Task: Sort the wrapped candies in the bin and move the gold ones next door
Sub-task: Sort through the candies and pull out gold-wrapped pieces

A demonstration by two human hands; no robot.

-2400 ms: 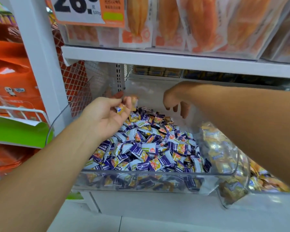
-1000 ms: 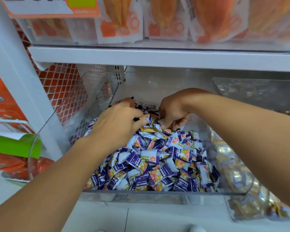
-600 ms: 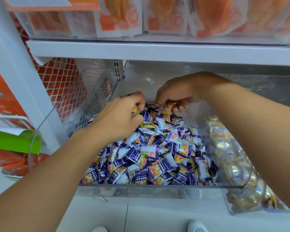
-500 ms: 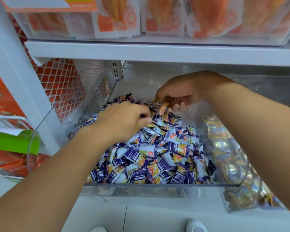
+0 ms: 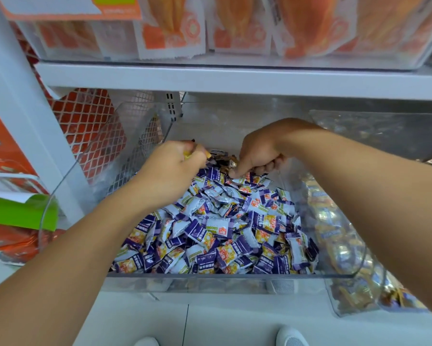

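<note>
Now, gold candy (image 5: pixel 193 153): pinched in left hand (image 5: pixel 171 168), lifted since 0.5 s ago.
Right hand (image 5: pixel 257 152): lowered onto the heap, fingers curled; contents hidden.
Purple candies (image 5: pixel 217 228): fill the bin (image 5: pixel 234 277) below both grips.
Neighbouring bin (image 5: pixel 347 245): right, cut off.

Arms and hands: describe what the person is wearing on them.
Nothing is worn. Both forearms are bare up to the frame's edge, with no sleeves showing. The left hand and right hand have no gloves, and no watch, bracelet or ring is visible. Fingernails are mostly hidden.
</note>
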